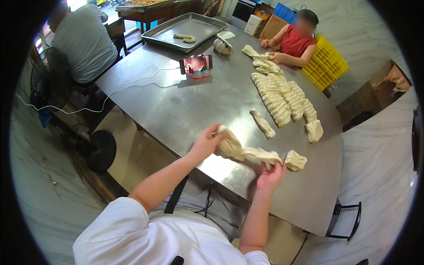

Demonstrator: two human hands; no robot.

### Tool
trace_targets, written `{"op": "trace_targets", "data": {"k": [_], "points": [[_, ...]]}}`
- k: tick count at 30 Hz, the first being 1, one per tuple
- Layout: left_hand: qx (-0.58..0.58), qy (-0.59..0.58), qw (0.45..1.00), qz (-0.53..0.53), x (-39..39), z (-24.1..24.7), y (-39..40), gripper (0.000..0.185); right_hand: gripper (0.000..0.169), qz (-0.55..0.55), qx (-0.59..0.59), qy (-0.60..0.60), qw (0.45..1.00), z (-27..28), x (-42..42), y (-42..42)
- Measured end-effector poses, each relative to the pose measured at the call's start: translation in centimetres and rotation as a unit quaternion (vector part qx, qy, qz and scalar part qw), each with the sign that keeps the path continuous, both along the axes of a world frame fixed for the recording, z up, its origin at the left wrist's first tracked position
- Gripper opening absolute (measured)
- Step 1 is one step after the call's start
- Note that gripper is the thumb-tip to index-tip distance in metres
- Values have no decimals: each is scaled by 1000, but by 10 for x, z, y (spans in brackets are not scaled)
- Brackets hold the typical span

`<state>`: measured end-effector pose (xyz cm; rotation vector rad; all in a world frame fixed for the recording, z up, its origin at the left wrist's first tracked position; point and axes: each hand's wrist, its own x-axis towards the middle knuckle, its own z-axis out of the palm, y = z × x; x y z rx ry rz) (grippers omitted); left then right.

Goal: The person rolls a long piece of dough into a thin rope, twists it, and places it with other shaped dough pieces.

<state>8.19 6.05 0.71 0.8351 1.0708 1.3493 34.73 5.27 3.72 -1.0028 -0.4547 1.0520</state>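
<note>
A long strip of pale dough point(232, 144) stretches between my two hands over the near edge of the steel table point(159, 102). Its left end is gripped by my left hand point(208, 141), and my right hand point(272, 175) holds the other end. The strip narrows and looks twisted near its middle. Just beyond my right hand lies a thick dough block point(295, 160). A single dough strip point(262, 124) rests farther in on the tabletop. Behind it, rows of dough strips point(271, 99) lie side by side, with another dough block point(314, 131) at their near right end.
Across the table, a person in red point(295, 44) handles dough pieces point(265, 63). A large metal tray point(185, 25) holds twisted dough point(185, 38). A propped phone point(196, 64) trails a white cable point(106, 97). Another person point(82, 43) sits at left, near a fan point(49, 78).
</note>
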Motion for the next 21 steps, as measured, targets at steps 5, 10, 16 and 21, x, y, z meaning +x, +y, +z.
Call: {"op": "trace_targets", "data": {"k": [5,10,16,21], "points": [[101,94,984,113,-6,8,12,47,37,-81,72,-28,994,14,13,22],[235,304,920,75,19,56,1,53,56,187,277,-472,816,56,-48,24],[249,310,917,-27,28,68,-6,38,32,211,152,-462,848,28,-36,22],[63,4,998,2,-2,0,10,34,33,54,5,-69,996,-4,-4,9]]}}
